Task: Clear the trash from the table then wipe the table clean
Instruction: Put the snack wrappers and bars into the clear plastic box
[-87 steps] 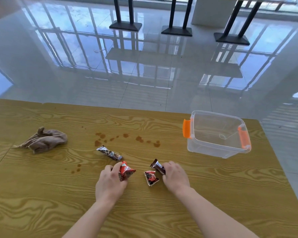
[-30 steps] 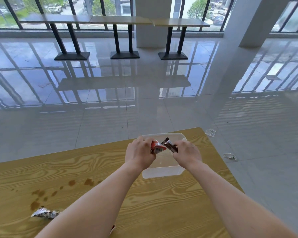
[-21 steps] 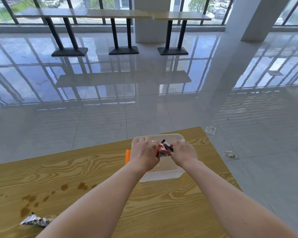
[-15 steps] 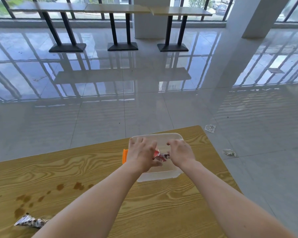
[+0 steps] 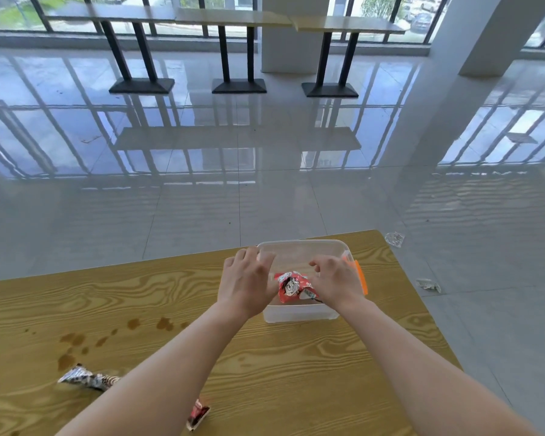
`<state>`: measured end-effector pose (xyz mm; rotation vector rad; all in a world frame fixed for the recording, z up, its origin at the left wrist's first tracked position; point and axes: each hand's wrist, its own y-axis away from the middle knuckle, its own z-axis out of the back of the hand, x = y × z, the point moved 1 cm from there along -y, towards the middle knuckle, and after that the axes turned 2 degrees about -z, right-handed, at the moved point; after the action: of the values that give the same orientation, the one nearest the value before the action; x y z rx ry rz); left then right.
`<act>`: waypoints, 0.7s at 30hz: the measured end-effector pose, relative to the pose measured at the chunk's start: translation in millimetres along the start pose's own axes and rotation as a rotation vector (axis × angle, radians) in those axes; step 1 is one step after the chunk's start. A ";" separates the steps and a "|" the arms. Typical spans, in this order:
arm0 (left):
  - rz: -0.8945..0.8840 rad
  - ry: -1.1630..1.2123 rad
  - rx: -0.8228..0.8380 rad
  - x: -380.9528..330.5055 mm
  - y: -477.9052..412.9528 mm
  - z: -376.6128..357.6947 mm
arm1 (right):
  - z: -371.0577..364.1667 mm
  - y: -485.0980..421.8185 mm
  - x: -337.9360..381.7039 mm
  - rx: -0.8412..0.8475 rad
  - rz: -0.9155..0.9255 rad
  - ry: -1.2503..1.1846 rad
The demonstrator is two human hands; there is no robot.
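Far left on the wooden counter [image 5: 296, 366]: silver-and-dark wrapper [image 5: 87, 378] lying flat, not yet collected, just below brown spill stains [image 5: 76, 341], unwiped. Further right, near bottom edge, small red wrapper [image 5: 198, 416] also left on the counter, partly hidden by the left forearm. Left hand [image 5: 247, 283] over the clear tub [image 5: 299, 313], fingers spread, holding nothing. In the tub between the hands, red wrapper [image 5: 291, 286] plus a darker one beside it, dropped in. Right hand [image 5: 337, 280] likewise open and empty, by the orange latch [image 5: 359, 276]. No cloth in view. Roughly halfway through trash clearing; two wrappers and all wiping left.
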<state>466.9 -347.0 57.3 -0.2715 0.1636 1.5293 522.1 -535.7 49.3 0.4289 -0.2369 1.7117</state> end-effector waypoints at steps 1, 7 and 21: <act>0.013 -0.003 0.000 4.9 5.3 4.1 | 0.7 2.6 5.3 -0.001 0.012 -0.022; 0.118 0.036 -0.043 39.5 49.4 28.5 | 0.4 26.1 53.5 -0.040 0.080 -0.109; 0.438 -0.057 0.122 174.2 199.4 33.2 | -113.8 121.3 168.6 0.301 0.368 -0.051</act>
<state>272.7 -166.4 27.2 -0.0957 0.2839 1.9501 363.1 -362.0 24.8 0.6832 -0.0974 2.1103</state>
